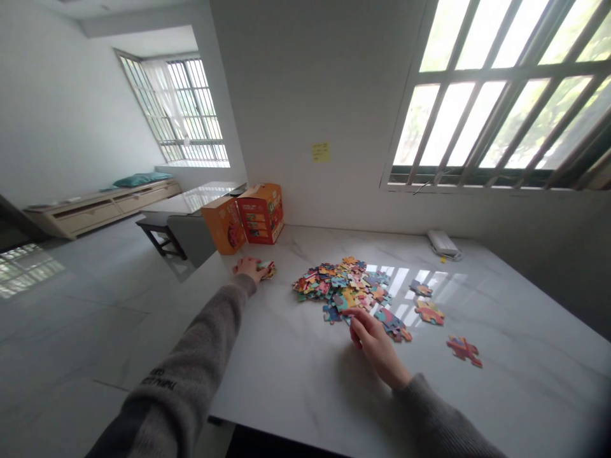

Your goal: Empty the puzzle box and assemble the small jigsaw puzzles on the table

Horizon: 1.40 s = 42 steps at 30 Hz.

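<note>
At the left side of the white table, my left hand [248, 268] lies over a small stack of jigsaw puzzle pieces [270, 271], its fingers stretched out along it. A large heap of colourful puzzle pieces [351, 282] covers the middle of the table. By the near edge of that heap is my right hand [375, 346], the index finger extended to the pieces there and the other fingers loosely curled, with nothing visibly held. A blue puzzle piece [331, 313] lies just left of that fingertip. Several joined or overlapping pieces [392, 323] sit right of my right hand.
Two orange boxes, one [223, 226] in front of the other [261, 213], stand at the back left corner. Loose pieces lie to the right, among them a red one [464, 350] and a yellow-orange one [429, 312]. A white device with a cable [443, 243] rests near the wall.
</note>
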Available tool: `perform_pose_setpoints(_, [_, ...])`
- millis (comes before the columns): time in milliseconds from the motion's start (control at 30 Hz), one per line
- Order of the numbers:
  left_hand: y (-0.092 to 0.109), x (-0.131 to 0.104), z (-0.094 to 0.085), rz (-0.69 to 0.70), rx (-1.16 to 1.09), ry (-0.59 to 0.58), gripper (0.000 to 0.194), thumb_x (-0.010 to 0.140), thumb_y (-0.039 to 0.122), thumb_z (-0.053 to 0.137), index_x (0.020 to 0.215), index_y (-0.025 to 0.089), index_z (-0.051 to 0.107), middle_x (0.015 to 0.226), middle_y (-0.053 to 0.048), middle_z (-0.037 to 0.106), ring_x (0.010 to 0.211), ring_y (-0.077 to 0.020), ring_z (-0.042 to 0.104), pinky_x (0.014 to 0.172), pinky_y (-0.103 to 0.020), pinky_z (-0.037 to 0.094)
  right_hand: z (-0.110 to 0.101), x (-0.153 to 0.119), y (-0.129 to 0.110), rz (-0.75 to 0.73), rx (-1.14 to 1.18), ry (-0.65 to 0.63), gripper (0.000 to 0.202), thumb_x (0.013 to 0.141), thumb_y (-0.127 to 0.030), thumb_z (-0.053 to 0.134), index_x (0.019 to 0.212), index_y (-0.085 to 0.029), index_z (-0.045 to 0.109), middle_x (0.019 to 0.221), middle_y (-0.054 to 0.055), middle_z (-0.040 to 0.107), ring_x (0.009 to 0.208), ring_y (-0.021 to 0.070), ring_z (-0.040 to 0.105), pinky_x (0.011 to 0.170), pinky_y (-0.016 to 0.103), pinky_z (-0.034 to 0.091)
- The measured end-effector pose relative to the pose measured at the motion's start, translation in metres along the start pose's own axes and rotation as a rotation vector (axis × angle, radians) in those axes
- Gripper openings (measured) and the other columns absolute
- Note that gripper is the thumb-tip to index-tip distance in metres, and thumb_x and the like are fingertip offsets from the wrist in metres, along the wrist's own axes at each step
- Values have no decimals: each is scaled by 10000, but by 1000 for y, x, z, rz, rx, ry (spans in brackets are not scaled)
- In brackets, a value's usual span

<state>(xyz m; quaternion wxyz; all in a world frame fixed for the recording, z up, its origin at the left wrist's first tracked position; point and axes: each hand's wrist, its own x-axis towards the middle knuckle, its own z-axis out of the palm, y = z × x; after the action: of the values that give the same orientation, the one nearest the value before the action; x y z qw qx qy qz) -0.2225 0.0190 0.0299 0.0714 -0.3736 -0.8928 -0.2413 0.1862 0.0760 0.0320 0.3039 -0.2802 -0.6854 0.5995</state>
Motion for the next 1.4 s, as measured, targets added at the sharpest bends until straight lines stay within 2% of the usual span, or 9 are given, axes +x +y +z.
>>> perform_pose_setpoints(100, [-11, 11, -7, 8, -111, 75, 434, 691, 522, 717, 952, 175, 702, 1064, -167, 638, 1065, -356, 575, 871, -493, 466, -3, 0, 1, -8, -12, 17, 384, 898, -480, 519, 1095, -168, 624, 568, -52, 451, 501, 119, 405, 485, 243, 315])
perform_pose_setpoints(200, [-33, 13, -27, 59, -261, 114, 437, 690, 518, 701, 948, 165, 706, 971, -122, 649, 928, -281, 616, 861, -428, 494, -4, 0, 1, -17, -19, 27, 393, 900, -480, 521, 1109, -162, 623, 565, -50, 452, 498, 120, 404, 486, 248, 319])
perform_pose_setpoints(333, [-70, -8, -58, 127, -299, 81, 492, 661, 540, 703, 993, 177, 711, 962, -81, 632, 875, -249, 617, 823, -393, 521, -3, -2, 0, -32, -28, -5, 399, 904, -490, 525, 1106, -159, 622, 569, -48, 453, 498, 119, 408, 490, 250, 329])
perform_pose_setpoints(433, [-89, -33, -70, 150, -288, 101, 490, 679, 528, 685, 1028, 183, 702, 997, -83, 611, 941, -258, 604, 803, -382, 534, -1, -3, -1, -44, -46, -26, 401, 908, -495, 520, 1104, -159, 616, 576, -47, 458, 504, 120, 417, 494, 252, 333])
perform_pose_setpoints(600, [-99, -55, -62, 145, -286, 127, 474, 719, 503, 665, 1070, 185, 681, 1023, -86, 580, 973, -246, 586, 789, -369, 540, -1, -4, 1, -56, -71, -27, 420, 909, -513, 517, 1103, -153, 614, 569, -51, 450, 493, 122, 415, 492, 256, 333])
perform_pose_setpoints(867, [-89, -58, -48, 196, -283, 204, 434, 747, 472, 656, 1098, 218, 665, 1036, -82, 569, 998, -247, 561, 823, -378, 533, -2, -5, 2, -65, -92, -17, 426, 916, -524, 506, 1104, -156, 610, 581, -44, 447, 506, 128, 406, 495, 258, 327])
perform_pose_setpoints(1033, [-88, -56, -39, -4, -497, 270, 485, 733, 523, 643, 1078, 182, 660, 1033, -83, 578, 937, -224, 608, 743, -337, 544, -2, -5, 2, -71, -95, -14, 421, 914, -522, 511, 1103, -164, 625, 581, -38, 455, 503, 128, 413, 486, 255, 335])
perform_pose_setpoints(1133, [-90, -60, -31, -87, -517, 295, 498, 711, 533, 656, 1053, 171, 661, 1039, -90, 584, 944, -234, 614, 736, -342, 546, -2, -5, 4, -76, -93, -10, 416, 917, -516, 510, 1105, -164, 629, 588, -34, 465, 509, 129, 421, 484, 252, 339])
perform_pose_setpoints(1400, [-86, -74, -22, -3, -447, 309, 421, 728, 436, 664, 1052, 167, 664, 1028, -94, 583, 939, -241, 620, 762, -378, 560, -3, -5, 9, -102, -117, -25, 378, 939, -462, 485, 1129, -166, 624, 598, -31, 462, 519, 126, 419, 487, 248, 349])
